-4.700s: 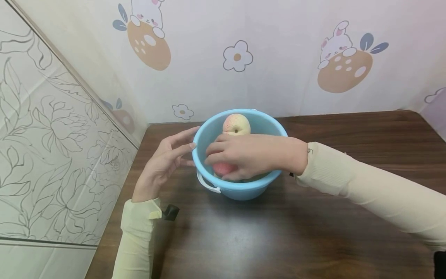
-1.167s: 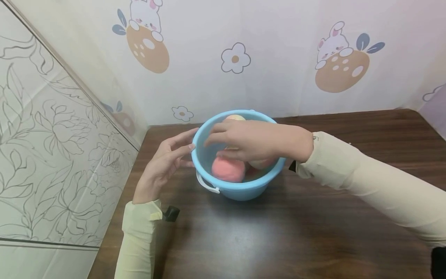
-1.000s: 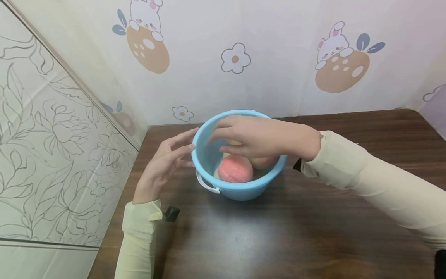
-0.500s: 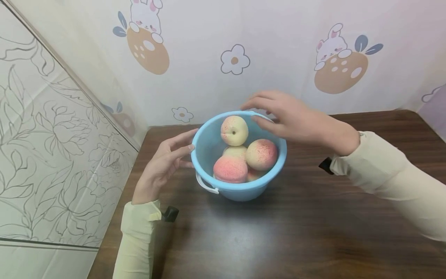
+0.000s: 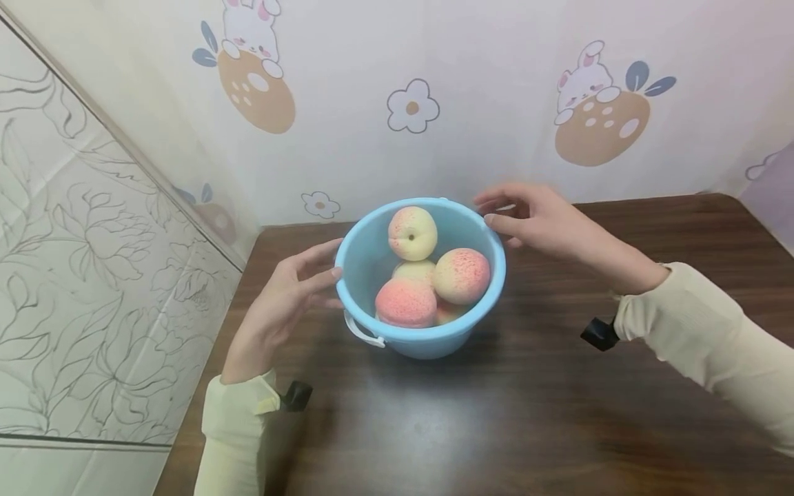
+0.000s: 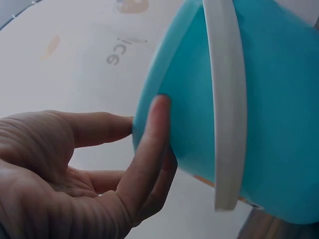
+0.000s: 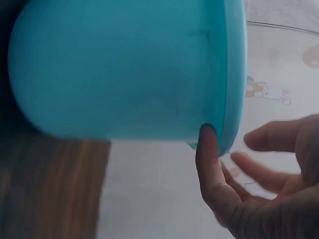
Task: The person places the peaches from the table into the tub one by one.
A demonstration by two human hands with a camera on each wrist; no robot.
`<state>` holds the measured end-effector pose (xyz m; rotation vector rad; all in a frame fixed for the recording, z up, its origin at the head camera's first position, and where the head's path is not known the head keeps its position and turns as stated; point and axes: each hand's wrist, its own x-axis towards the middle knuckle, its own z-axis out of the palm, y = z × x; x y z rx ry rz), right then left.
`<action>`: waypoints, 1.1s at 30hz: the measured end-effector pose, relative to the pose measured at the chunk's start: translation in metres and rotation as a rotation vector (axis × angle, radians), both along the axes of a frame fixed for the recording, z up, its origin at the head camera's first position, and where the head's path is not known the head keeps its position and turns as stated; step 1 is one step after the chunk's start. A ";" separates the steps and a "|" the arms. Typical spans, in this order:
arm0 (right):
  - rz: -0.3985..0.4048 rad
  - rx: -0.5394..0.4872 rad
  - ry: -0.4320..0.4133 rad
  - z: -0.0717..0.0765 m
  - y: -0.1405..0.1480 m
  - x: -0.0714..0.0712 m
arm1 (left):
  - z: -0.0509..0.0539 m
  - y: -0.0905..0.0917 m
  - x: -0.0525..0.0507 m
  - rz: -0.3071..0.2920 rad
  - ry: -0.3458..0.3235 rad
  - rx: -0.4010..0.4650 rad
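Note:
In the head view a light blue bucket (image 5: 428, 341) stands upright on the table, with several peaches inside. A pale peach (image 5: 413, 234) lies at the back, a blushed peach (image 5: 462, 276) at the right and a pinker peach (image 5: 406, 303) in front; others beneath are partly hidden. My left hand (image 5: 279, 296) holds the bucket's left rim, its thumb at the rim's edge and its fingers under the lip. At the right rim is my right hand (image 5: 536, 217), loosely spread. In the right wrist view one finger (image 7: 209, 154) touches beneath the lip, while the thumb stands apart.
The white bucket handle (image 5: 364, 331) hangs down at the left front. Behind the dark wooden table (image 5: 434, 434) rises a wall (image 5: 484, 89) with rabbit and flower prints. A flower-patterned panel (image 5: 93, 262) borders the left side.
My right hand has come out of the bucket, leaving the peaches in it, and has moved right to the outside of the rim. My left hand has stayed at the left rim.

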<state>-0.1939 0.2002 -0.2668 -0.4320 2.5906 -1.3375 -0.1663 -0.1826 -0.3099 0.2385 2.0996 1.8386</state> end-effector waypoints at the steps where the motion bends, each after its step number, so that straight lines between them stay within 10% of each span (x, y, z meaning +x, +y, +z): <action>1: 0.001 -0.028 -0.041 -0.002 0.001 0.000 | 0.001 0.000 0.002 -0.003 0.004 0.003; 12: -0.034 -0.232 -0.250 -0.011 0.006 0.001 | 0.006 0.006 0.002 -0.014 0.044 0.031; 33: -0.160 -0.277 -0.263 -0.021 0.062 -0.023 | 0.010 0.056 -0.063 -0.098 0.027 -0.007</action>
